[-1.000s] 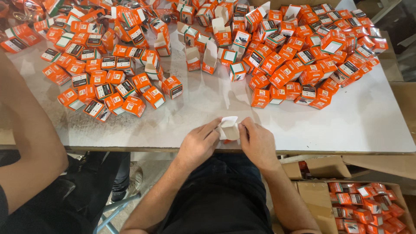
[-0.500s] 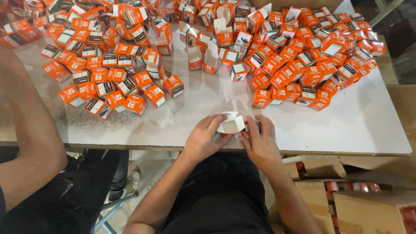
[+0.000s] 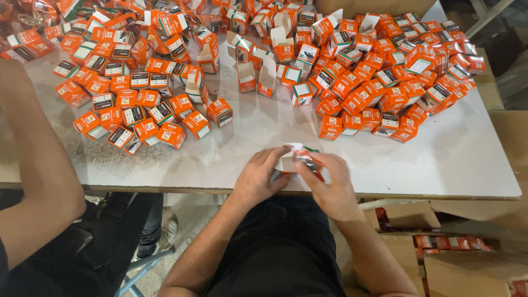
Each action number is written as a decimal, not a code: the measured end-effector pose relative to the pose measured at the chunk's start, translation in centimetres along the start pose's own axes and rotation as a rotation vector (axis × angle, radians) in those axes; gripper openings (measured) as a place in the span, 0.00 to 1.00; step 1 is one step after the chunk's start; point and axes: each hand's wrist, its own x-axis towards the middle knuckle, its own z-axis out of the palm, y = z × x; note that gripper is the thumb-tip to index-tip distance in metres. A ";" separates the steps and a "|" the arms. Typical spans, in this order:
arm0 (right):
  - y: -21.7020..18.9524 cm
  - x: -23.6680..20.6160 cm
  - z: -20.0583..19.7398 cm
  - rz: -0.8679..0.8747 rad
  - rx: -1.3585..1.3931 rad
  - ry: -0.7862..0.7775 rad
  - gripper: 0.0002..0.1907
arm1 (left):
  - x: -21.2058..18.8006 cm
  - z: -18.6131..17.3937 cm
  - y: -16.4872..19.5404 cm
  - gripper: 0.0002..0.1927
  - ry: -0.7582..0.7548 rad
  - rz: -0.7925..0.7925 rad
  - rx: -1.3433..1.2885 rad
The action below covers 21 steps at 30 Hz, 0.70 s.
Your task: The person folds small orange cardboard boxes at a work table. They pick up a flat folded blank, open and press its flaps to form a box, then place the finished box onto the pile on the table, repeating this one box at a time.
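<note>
At the worktop (image 3: 418, 165) edge, both hands close on 1 small box (image 3: 290, 158): left hand (image 3: 257, 177), right hand (image 3: 329, 184); orange boxes (image 3: 352, 82) beyond.

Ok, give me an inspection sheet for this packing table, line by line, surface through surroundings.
Surface: white table, bare along the near edge, scuffed.
Job's things: one small box, white inside and orange outside, flap open, held over the near edge.
Clutter: heap of small orange boxes on the far half; several open boxes mid-table.
Hands: left hand and right hand both grip the small box.
Cables: nothing seen.
Surroundings: another person's arm at left; cardboard cartons with more orange boxes on the floor at right; a stool frame below.
</note>
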 end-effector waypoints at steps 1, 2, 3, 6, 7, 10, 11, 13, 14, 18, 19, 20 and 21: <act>-0.2 0.6 -0.2 -0.014 -0.025 -0.112 0.30 | 0.0 0.0 0.0 0.34 0.000 0.000 -0.012; -0.3 1.3 0.0 -0.005 -0.020 -0.184 0.30 | 0.1 0.0 0.0 0.34 0.001 0.001 -0.023; -0.3 1.8 0.1 0.002 -0.016 -0.255 0.30 | 0.1 0.0 0.1 0.34 0.008 0.023 -0.018; 0.4 2.6 0.5 0.064 0.069 -0.318 0.23 | 0.3 0.1 0.1 0.35 0.021 0.061 0.000; 0.6 2.6 0.6 0.096 0.114 -0.318 0.21 | 0.4 0.0 0.0 0.35 0.015 0.048 0.005; 1.7 2.4 1.2 0.215 0.220 -0.269 0.17 | 0.4 0.2 0.1 0.34 0.027 0.067 0.014; 2.0 2.2 1.4 0.192 0.207 -0.238 0.15 | 0.4 0.2 0.1 0.33 0.039 0.080 0.019; 2.3 1.9 1.9 0.144 0.187 -0.180 0.12 | 0.4 0.3 0.2 0.31 0.049 0.090 0.029; 2.4 1.7 2.3 0.158 0.152 -0.154 0.12 | 0.4 0.3 0.2 0.30 0.056 0.093 0.035; 1.9 0.6 3.7 0.386 0.242 -0.055 0.14 | 0.6 0.3 0.5 0.27 0.033 0.066 0.101; 1.7 0.5 4.1 0.480 0.325 -0.028 0.15 | 0.6 0.3 0.5 0.26 0.031 0.067 0.124; 1.5 0.2 4.3 0.417 0.252 0.021 0.13 | 0.6 0.3 0.6 0.25 0.029 0.064 0.147; 1.3 -0.1 4.3 0.351 0.182 0.065 0.10 | 0.6 0.3 0.6 0.25 0.039 0.080 0.170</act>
